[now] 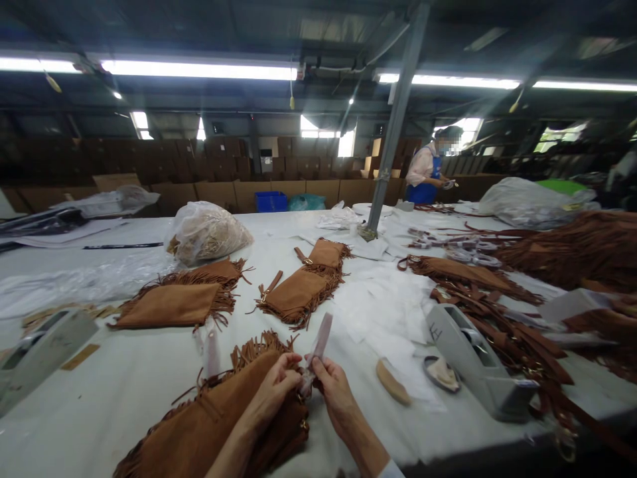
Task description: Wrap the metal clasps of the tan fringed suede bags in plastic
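A brown fringed bag (pixel 213 405) lies on the table right in front of me, partly under my left forearm. My right hand (pixel 336 392) is closed, pinching a narrow strap wrapped in cloudy film (pixel 321 336) that points up and away. My left hand (pixel 279 382) is closed as well, its fingertips pressed together at the lower end of this wrapped strap, over the bag's edge. What lies between the left fingertips is partly hidden. Beyond the hands lie more fringed bags (pixel 296 295), and another fringed bag (pixel 169 305) rests to the left.
Grey tape dispensers (pixel 472 362) (pixel 44 352) stand at right and left. Beside the right one are a tan curved piece (pixel 392 382) and a tape roll (pixel 442 373). Brown straps (pixel 522 345) pile up at right. A metal post (pixel 398 119) rises mid-table; a co-worker (pixel 425 169) stands beyond.
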The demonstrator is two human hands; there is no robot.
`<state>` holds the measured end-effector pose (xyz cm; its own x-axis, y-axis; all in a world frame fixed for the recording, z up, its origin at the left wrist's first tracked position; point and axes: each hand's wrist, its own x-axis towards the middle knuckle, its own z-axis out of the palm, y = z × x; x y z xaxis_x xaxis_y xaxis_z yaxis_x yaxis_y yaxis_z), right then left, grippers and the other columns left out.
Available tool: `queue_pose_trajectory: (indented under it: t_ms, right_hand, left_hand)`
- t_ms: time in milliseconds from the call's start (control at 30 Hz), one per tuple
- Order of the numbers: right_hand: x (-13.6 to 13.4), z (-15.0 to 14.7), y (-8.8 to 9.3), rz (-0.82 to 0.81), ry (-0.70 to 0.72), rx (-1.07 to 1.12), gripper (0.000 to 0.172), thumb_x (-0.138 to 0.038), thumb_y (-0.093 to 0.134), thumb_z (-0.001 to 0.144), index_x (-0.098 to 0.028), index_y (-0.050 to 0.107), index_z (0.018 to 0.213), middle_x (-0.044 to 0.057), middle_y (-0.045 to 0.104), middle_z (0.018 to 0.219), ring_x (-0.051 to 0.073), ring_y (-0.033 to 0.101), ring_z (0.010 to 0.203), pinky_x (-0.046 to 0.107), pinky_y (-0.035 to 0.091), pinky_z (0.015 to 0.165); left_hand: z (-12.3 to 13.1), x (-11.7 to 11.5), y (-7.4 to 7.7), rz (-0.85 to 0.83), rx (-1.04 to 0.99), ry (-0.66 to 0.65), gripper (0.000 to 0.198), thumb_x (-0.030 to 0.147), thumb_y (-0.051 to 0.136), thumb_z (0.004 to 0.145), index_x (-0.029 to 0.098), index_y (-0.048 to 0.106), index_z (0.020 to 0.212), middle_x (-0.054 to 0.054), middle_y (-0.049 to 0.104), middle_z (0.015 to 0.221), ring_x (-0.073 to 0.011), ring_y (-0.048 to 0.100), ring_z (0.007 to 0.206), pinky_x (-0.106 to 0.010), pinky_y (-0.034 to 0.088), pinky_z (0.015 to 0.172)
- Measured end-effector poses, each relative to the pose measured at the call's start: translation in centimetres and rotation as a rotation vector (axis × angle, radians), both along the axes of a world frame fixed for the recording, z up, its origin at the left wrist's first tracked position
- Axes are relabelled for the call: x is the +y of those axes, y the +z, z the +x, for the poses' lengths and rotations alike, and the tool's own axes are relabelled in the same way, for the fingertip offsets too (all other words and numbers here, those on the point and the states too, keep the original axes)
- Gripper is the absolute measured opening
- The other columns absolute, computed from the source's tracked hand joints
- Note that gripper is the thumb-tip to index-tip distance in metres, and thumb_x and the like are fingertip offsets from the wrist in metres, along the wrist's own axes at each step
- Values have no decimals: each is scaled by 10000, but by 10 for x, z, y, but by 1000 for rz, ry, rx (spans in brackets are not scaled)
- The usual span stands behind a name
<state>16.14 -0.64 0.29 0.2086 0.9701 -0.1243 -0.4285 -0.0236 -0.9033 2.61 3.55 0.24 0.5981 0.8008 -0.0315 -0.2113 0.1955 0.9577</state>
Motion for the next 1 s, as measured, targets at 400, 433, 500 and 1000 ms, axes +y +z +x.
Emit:
queue_pose_trajectory:
  t_ms: [400,433,500,1000]
  right_hand:
    - [1,-4,2,31,77,-12,392,-510,710,693,-147,658,829,-4,608,669,105,498,572,217,405,543]
    - [1,-3,2,31,84,-10,387,-506,709,697,-147,658,831,-4,607,668,104,498,572,216,405,540]
    - [1,-3,4,34,97,-10,375,-494,711,702,-145,656,829,-4,601,660,100,491,566,210,400,532]
    - [9,1,-8,54,46,-197,451,-556,677,701,-129,661,846,32,647,722,148,561,664,249,451,634]
  left_hand:
    - [1,11,-8,-16,-3,-17,425,517,741,654,148,529,672,48,490,568,-81,401,521,-205,308,538]
    - [0,11,-8,-24,-5,-20,426,511,747,650,147,529,673,48,489,570,-80,402,520,-204,309,538]
    - [-1,12,-9,-34,-9,-11,418,495,758,643,150,526,687,53,488,567,-75,400,511,-199,310,533]
    - [-2,4,0,113,104,-5,348,448,640,775,102,674,766,-15,621,658,-123,501,600,-230,379,604]
